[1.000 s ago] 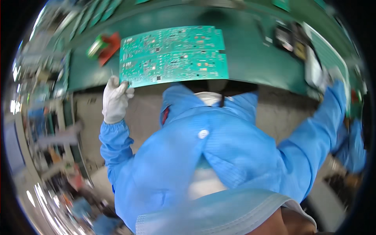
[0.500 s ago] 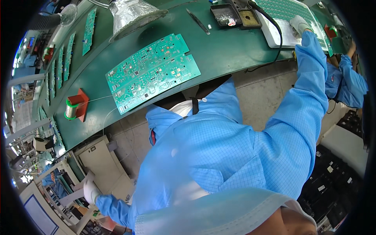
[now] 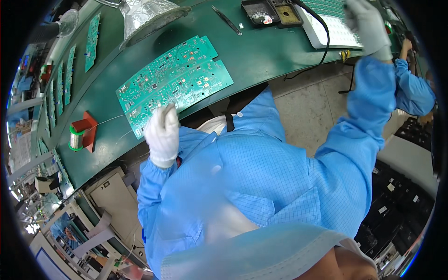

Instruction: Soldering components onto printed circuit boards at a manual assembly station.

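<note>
A green circuit board (image 3: 170,86), scored lengthwise into two panels, lies flat along the bench's near edge. Over its near-left corner is my left hand (image 3: 162,135), white-gloved, the fingers curled together; whether anything is between them is hidden. Thin wire (image 3: 106,121) runs from a spool (image 3: 76,138) in a red holder (image 3: 91,132) towards the board, close to that hand. At the far right my right hand (image 3: 369,29), also gloved, is raised above a white tray (image 3: 322,32) carrying a green panel (image 3: 319,8). Motion smears its fingers, so its hold cannot be made out.
Tweezers (image 3: 227,20) and a black tray (image 3: 259,12) lie at the back, near a sponge holder (image 3: 289,15) and black cable (image 3: 323,28). A foil-covered hood (image 3: 148,18) stands far left. Several boards (image 3: 93,43) line the left. Another person (image 3: 413,88) is at right.
My left hand has come up from the lower left to the circuit board's near-left corner. My right hand has risen from the white tray. The whole view has shifted slightly.
</note>
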A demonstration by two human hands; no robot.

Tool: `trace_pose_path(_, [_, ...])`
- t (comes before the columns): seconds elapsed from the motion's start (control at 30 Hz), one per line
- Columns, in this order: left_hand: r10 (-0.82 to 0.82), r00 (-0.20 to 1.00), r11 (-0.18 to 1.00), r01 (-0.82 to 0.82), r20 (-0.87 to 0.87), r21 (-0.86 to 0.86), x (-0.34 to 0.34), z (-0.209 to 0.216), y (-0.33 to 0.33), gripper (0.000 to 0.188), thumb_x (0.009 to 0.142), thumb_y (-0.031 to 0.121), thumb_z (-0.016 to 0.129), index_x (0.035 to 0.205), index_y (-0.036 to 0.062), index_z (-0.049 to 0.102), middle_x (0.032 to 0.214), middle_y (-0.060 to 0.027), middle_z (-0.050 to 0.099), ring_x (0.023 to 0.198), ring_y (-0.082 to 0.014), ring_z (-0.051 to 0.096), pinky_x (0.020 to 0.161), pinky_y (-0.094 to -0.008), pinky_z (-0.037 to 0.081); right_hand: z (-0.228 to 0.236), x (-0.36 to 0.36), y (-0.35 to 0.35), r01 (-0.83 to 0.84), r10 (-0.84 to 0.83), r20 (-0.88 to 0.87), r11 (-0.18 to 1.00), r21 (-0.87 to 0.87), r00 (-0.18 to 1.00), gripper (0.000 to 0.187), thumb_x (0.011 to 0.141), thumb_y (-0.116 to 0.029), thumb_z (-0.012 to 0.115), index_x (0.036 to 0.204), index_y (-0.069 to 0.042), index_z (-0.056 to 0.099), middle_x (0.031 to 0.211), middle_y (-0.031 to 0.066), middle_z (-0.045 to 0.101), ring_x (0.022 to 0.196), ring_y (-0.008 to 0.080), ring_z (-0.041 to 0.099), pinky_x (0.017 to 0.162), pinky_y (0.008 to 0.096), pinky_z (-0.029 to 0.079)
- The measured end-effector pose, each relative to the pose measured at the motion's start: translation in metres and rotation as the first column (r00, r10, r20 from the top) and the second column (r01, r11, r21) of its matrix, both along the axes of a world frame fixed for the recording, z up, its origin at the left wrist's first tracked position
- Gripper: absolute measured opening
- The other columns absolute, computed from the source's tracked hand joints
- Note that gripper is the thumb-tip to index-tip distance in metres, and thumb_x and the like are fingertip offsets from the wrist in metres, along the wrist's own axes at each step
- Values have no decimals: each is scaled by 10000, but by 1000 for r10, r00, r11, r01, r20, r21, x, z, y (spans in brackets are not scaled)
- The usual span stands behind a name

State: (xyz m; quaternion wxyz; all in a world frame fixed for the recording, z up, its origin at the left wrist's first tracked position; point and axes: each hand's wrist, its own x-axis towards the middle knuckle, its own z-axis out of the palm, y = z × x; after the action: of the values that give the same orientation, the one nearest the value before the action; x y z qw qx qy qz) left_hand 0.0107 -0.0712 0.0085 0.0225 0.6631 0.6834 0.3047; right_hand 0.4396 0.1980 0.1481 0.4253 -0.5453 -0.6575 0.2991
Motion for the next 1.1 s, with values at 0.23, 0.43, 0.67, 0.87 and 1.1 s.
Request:
trace_pose_path(0.23, [-300,621,953,223,724,203,35,5,44,394,855,49,798,1046,36,454,1272,-244,650,996,-235,660,864,-387,565,-113,-197,-126,-800,217,-821,452,-394,528,375,1026,-303,630,1207,26,631,694,-2,516,486,52,399,407,235,275])
trace_pose_path(0.43, [-10,940,997,-18,341,80,33,6,45,639,730,257,961,1052,36,454,990,-78,749,829,-161,675,762,-311,564,-156,-234,-149,-970,-25,-989,196,-145,143,361,1034,-354,640,1168,-20,618,643,-20,448,463,76,339,426,254,281])
trace_pose_path(0.67, [4,962,985,-51,272,165,15,-14,52,599,713,393,958,993,36,566,849,-87,703,715,-252,690,666,-367,570,-129,-236,-132,-641,642,18,763,82,767,274,951,-242,712,1138,-43,707,921,132,701,693,191,658,578,304,531])
trace_pose_path(0.87, [-30,979,996,11,203,94,9,-21,65,550,745,404,912,1019,54,589,816,-86,702,754,-297,712,677,-389,569,-145,-245,-98,-591,516,289,718,368,807,188,877,-145,740,1063,-116,746,1056,86,710,892,263,703,770,364,588])
trace_pose_path(1.1, [-8,983,983,41,-185,180,3,-26,91,449,710,417,890,948,117,655,842,-68,706,882,-264,705,841,-410,500,-183,-248,-17,-784,279,755,415,462,593,265,867,-177,664,1121,-212,730,1219,-47,698,1080,218,664,921,350,570])
